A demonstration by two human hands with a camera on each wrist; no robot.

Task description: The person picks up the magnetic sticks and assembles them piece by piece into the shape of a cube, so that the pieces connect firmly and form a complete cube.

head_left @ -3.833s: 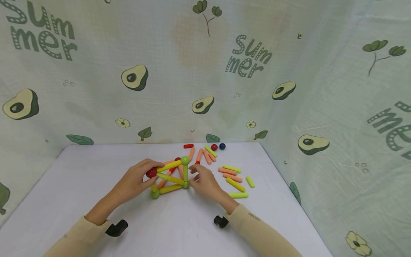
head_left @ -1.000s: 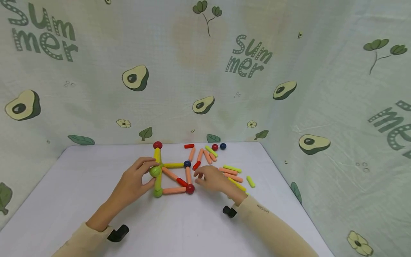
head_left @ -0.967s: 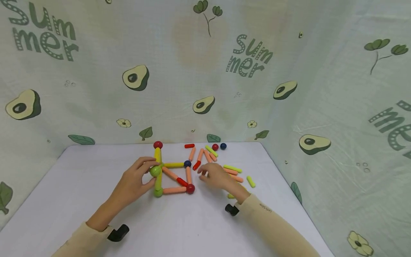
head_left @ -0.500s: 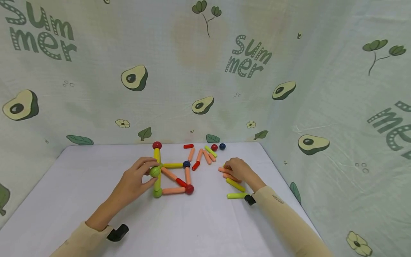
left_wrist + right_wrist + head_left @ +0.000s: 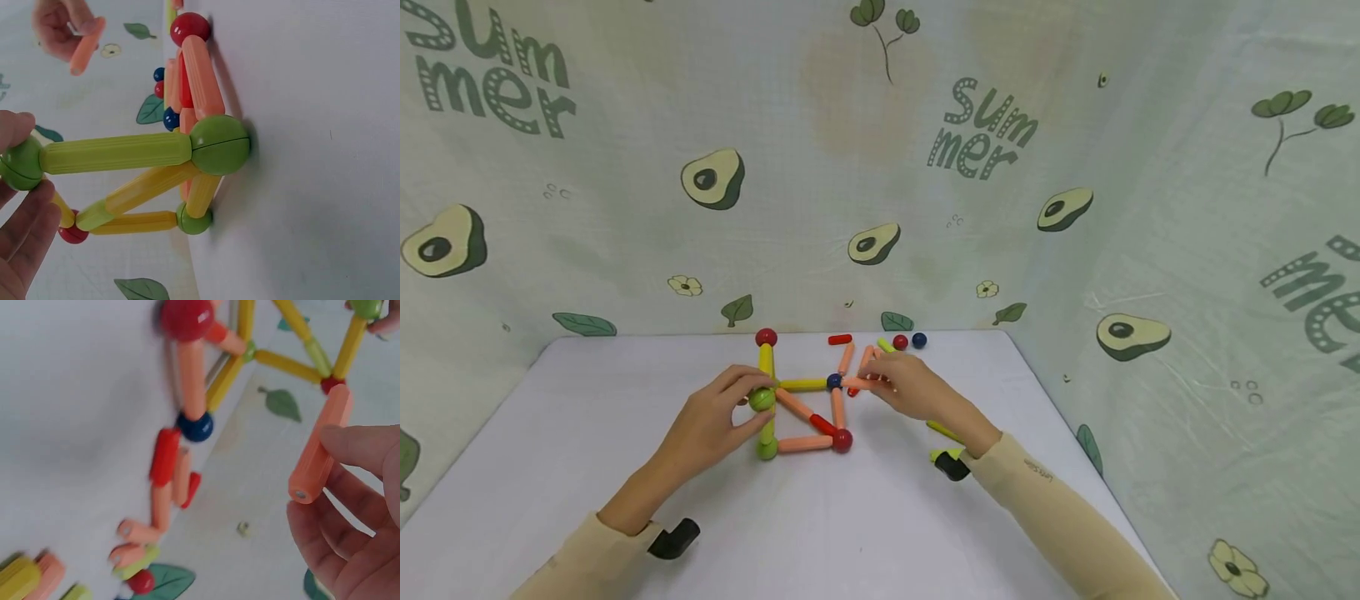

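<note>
My left hand (image 5: 715, 412) holds a green ball (image 5: 22, 164) at the top of a ball-and-stick frame, fingers and thumb curled round it. From that ball a light green stick (image 5: 119, 153) runs down to another green ball (image 5: 220, 145) near the table. On the frame's right side are a dark blue ball (image 5: 834, 382) and a red ball (image 5: 842, 440), with orange and red sticks between the balls. My right hand (image 5: 913, 387) pinches an orange magnetic stick (image 5: 322, 447) between thumb and fingers. A silver dot shows on the stick's end. It is raised above the table, its tip overlapping near the blue ball in the head view.
Loose orange and red sticks lie behind the right hand, with a red stick (image 5: 840, 339) at the back. A loose red ball (image 5: 900, 342) and blue ball (image 5: 919, 340) sit by the table's far edge. Yellow and green sticks are partly hidden under the right forearm.
The frame has been turned, and the left hand has gone from a red ball to a green one. The right hand reached the sticks at right and came back left with an orange stick.
</note>
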